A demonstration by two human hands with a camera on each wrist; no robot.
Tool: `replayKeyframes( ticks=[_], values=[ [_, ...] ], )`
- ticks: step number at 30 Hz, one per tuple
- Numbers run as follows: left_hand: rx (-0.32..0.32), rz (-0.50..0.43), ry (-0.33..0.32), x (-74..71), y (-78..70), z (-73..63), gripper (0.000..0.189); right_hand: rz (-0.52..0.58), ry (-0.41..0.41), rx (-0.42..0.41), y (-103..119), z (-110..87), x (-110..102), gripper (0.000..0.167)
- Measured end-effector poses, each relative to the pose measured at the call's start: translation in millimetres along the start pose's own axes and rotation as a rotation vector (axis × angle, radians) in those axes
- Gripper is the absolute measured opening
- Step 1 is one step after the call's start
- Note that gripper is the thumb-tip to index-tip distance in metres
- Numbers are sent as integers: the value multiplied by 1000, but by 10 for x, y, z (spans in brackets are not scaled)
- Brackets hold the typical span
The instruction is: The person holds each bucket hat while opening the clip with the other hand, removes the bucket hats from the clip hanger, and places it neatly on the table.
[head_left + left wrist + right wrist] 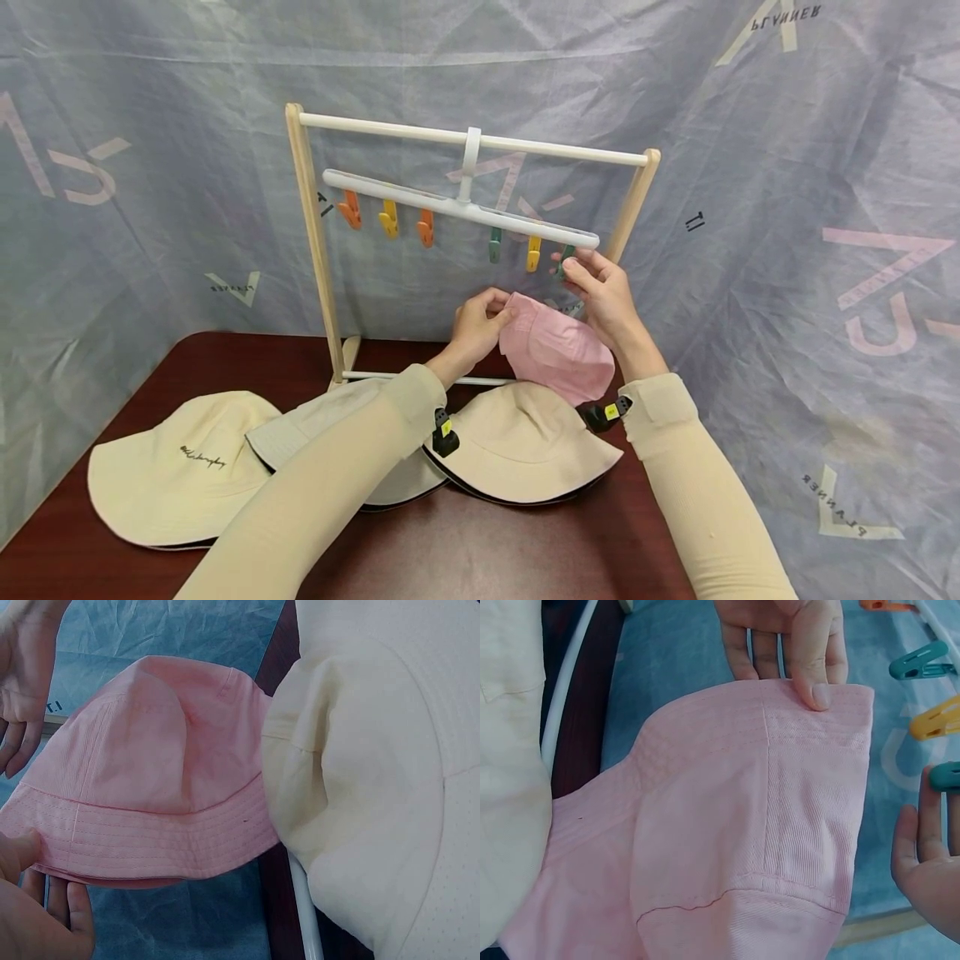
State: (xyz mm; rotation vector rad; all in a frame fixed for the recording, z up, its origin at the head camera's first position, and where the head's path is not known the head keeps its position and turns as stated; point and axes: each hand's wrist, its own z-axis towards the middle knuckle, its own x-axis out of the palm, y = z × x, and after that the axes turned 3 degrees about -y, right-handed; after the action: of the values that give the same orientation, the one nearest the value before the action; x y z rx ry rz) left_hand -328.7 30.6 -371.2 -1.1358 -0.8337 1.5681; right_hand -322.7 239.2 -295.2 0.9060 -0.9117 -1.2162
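A pink bucket hat (558, 348) hangs from my left hand (476, 327), which pinches its brim between thumb and fingers. In the left wrist view the hat (157, 765) is seen side-on, its brim stitched in rows. My right hand (606, 296) is higher up, thumb and fingers gripping the green clothespin (566, 260) at the right end of the white hanger (525, 223). The hat's brim is below that clothespin and apart from it. In the right wrist view the same green clothespin (946, 777) shows only in part, at the frame edge.
The hanger hooks over the top bar (375, 126) of a wooden rack, with orange, yellow and green clothespins (495, 246) along it. A cream hat (180, 467), a grey-white hat (315, 425) and a beige hat (525, 442) lie on the dark red table (480, 550).
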Motion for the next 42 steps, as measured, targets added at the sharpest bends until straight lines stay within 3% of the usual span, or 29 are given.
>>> replayKeyframes(
  ticks=[12,17,22,25,33,42],
  values=[
    [13,-17,-7,-4,7,-6,12,10,15,11,-20,-69,-53,58],
    [6,-12,-8,-15,-5,-15,13,-82,16,8,-26,-127,-108,60],
    [-1,-8,-8,-24,-3,-22,13,-290,-4,-19,-28,-231,-228,58],
    [0,-12,-9,-29,1,-24,14,-356,-5,-55,-22,-303,-308,55],
    [-10,-6,-9,-35,6,-29,14,-382,-26,-95,-53,-531,-561,55],
    [-20,-7,-9,-33,3,-34,15,-387,-90,-41,-209,-758,-822,54]
  ],
)
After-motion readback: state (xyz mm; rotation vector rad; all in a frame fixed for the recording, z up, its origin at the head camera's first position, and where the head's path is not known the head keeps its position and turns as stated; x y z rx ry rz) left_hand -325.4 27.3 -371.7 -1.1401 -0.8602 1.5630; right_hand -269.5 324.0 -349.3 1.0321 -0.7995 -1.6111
